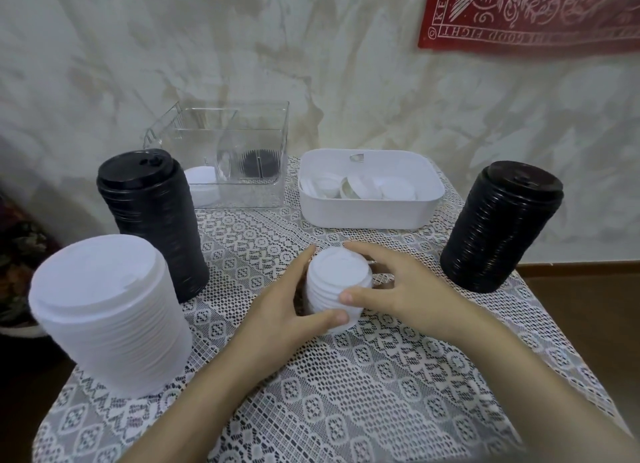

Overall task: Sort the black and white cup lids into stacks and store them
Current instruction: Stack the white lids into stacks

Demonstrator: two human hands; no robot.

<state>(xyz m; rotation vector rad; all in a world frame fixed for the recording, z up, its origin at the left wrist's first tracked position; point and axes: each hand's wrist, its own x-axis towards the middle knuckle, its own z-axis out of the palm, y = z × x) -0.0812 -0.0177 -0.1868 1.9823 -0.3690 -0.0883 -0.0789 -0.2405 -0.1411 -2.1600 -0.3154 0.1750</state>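
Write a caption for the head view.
The left hand and right hand grip a short white stack on the lace tablecloth.

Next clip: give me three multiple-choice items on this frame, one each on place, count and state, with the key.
1. Where is the short stack of white plastic cup lids?
A. On a shelf.
B. On the lace-covered table, between the left hand and the right hand.
C. In a drawer.
2. How many tall stacks of black plastic lids stand on the table?
A. One.
B. Two.
C. Three.
3. What does the white rectangular plastic tub hold?
A. Nothing.
B. Black lids.
C. Only loose white lids.
Key: 1 B, both hands' fingers curl round it; 2 B, one stands left, one right; 3 C, white lids lie jumbled inside.
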